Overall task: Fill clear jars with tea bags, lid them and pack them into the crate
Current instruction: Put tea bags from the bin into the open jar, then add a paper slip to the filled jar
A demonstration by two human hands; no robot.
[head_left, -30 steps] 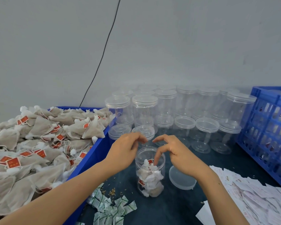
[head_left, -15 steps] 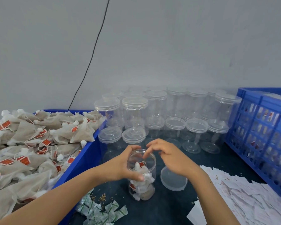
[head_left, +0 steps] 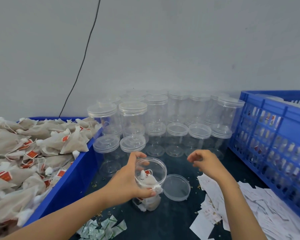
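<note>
Clear plastic jar point(head_left: 150, 181), light and likely slippery; my left hand point(head_left: 128, 182) wraps its wall, my right hand point(head_left: 206, 163) hovers loosely curled, empty; I'd grip mid-wall

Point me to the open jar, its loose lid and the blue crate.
open jar point(head_left: 151, 172), head view, near rim.
loose lid point(head_left: 176, 187), head view, centre of disc.
blue crate point(head_left: 275, 134), head view, perforated side wall.

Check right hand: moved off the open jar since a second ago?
Yes. The right hand pulled rightward off the open jar, now above the loose lid, empty.
</note>
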